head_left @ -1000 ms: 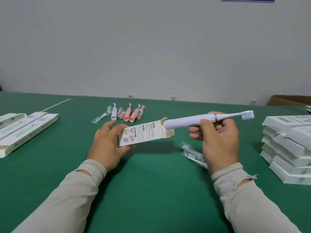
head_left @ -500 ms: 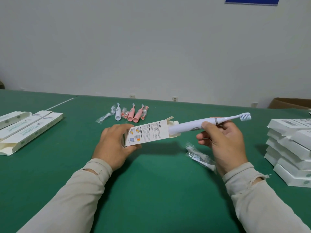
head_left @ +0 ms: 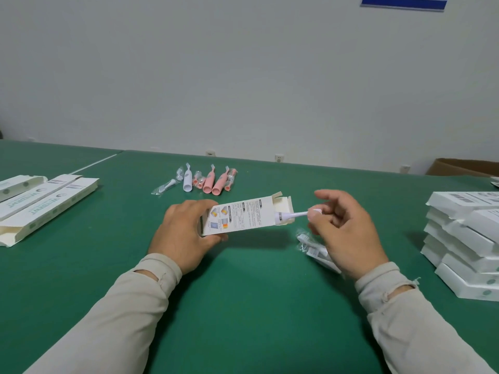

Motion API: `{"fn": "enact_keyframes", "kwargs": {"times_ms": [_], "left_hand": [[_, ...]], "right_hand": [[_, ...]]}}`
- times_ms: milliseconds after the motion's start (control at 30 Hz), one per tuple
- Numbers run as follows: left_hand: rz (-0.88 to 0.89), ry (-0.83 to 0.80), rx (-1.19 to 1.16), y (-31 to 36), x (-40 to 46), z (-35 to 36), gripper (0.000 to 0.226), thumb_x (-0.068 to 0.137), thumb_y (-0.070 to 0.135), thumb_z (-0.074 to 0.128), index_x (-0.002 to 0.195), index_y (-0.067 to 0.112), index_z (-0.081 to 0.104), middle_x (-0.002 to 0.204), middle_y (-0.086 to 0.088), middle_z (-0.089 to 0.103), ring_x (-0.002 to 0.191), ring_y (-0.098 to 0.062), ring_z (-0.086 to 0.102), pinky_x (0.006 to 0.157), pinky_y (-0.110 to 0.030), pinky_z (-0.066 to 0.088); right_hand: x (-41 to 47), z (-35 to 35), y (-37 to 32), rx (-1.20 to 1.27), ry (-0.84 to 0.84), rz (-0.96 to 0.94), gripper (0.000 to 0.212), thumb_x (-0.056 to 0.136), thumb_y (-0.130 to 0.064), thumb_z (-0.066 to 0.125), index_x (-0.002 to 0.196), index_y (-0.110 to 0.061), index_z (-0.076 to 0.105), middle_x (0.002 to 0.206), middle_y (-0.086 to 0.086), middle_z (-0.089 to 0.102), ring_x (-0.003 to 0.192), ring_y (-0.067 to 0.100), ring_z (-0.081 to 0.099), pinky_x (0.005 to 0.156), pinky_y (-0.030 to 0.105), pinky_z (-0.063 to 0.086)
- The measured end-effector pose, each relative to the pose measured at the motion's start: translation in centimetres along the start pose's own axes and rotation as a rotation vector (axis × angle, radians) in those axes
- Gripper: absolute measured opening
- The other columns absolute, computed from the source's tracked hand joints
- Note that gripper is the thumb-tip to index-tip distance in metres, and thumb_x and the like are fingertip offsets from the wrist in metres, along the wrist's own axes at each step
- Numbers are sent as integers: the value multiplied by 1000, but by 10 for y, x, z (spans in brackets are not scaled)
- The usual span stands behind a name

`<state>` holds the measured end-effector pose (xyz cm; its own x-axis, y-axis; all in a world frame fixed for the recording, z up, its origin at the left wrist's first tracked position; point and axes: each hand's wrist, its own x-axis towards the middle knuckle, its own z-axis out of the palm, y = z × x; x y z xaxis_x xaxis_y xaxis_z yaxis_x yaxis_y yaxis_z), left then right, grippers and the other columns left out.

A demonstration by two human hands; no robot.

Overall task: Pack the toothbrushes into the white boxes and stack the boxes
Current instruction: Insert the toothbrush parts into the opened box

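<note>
Since the earlier frame, the white toothbrush [head_left: 290, 215] has slid most of the way into the white box [head_left: 244, 215]; a second ago nearly all of its body stuck out to the right, and now only its slim neck shows at the open end. From my remote seat I see the left hand [head_left: 186, 233] gripping the closed end of the box, fingers curled round it, holding it just above the green tabletop [head_left: 256, 306] with the open flaps toward the right. The right hand [head_left: 343, 233] pinches the brush head between thumb and fingertip, the other fingers loosely spread; the bristles are hidden behind the thumb.

I judge the step in hand to be the loading of this one brush, nearly done. The next move, as I read it, calls for a last push so the head clears the mouth, then tucking the flaps shut and carrying the box to the stack of boxes [head_left: 464, 238] at the right edge.

Beside the right hand lie wrapped brush heads [head_left: 310, 245]. Farther back sit the spare toothbrushes [head_left: 205, 180], one white and several pink. At the left lie open boxes [head_left: 46, 203], side by side.
</note>
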<state>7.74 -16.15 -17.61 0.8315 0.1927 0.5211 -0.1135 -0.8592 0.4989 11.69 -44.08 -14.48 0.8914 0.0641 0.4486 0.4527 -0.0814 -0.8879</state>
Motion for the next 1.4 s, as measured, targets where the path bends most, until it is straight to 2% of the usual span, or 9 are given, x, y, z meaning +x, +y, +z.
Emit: {"fn": "enact_keyframes", "kwargs": {"times_ms": [167, 467, 633, 900, 1033, 1133, 1233, 1300, 1400], "left_hand": [[-25, -12, -20, -3, 0, 1, 53, 73, 42, 82, 120, 42, 56, 107, 20, 50, 107, -12, 37, 89, -32, 34], [59, -72, -60, 1, -3, 5, 55, 71, 39, 84, 119, 44, 57, 110, 20, 55, 107, -16, 43, 89, -29, 34], [51, -53, -52, 1, -2, 4, 56, 70, 40, 85, 119, 42, 58, 112, 18, 57, 109, -15, 44, 91, -31, 37], [90, -65, -42, 2, -3, 6, 55, 70, 40, 84, 118, 45, 58, 110, 21, 56, 108, -15, 45, 90, -33, 39], [70, -34, -34, -1, 0, 7, 54, 71, 40, 84, 119, 41, 59, 113, 16, 59, 109, -17, 46, 90, -30, 34], [46, -6, -11, -6, 2, 5, 53, 71, 40, 84, 118, 38, 60, 113, 12, 61, 109, -21, 48, 92, -32, 35], [28, 21, -11, -7, 2, 5, 53, 71, 40, 84, 118, 39, 60, 112, 10, 61, 108, -22, 47, 90, -32, 34], [26, 22, -7, -6, 3, 6, 52, 72, 40, 84, 118, 39, 60, 113, 11, 61, 108, -21, 46, 91, -32, 33], [15, 34, -20, -5, 2, 6, 52, 72, 41, 84, 118, 41, 59, 112, 13, 59, 107, -17, 42, 91, -32, 34]], "right_hand": [[-5, 2, -6, -164, -84, -145, 35, 88, 4, 66, 98, -30, 71, 96, -6, 75, 88, 6, 71, 78, 16, 54], [-9, 6, -10, -633, -159, -382, 10, 90, -25, 72, 97, -26, 78, 86, -14, 70, 80, 5, 62, 77, 24, 51], [-10, 6, -8, -500, -153, -269, 9, 89, -18, 72, 93, -24, 78, 83, -14, 69, 78, 1, 60, 69, 7, 43], [-12, 16, -5, -357, -291, -169, 19, 90, -6, 67, 89, -21, 78, 86, -5, 63, 80, 8, 58, 74, 12, 42], [4, -4, 0, -210, 83, -71, 24, 91, -6, 64, 87, -29, 73, 79, -12, 68, 64, -2, 56, 67, 15, 47], [14, -25, 13, -473, 189, 74, 19, 91, -12, 61, 91, -29, 69, 89, -10, 69, 78, 4, 61, 83, 28, 52], [13, -32, 22, -815, -158, 330, 17, 91, -26, 62, 106, -28, 68, 103, -8, 68, 97, 16, 63, 97, 32, 49], [11, -30, 19, -933, -257, 364, 11, 90, -33, 62, 101, -30, 65, 99, -11, 67, 96, 17, 64, 94, 33, 51], [13, -27, 7, -965, -65, 217, 11, 90, -35, 57, 82, -28, 59, 81, -16, 66, 79, 13, 64, 74, 32, 52]]}}
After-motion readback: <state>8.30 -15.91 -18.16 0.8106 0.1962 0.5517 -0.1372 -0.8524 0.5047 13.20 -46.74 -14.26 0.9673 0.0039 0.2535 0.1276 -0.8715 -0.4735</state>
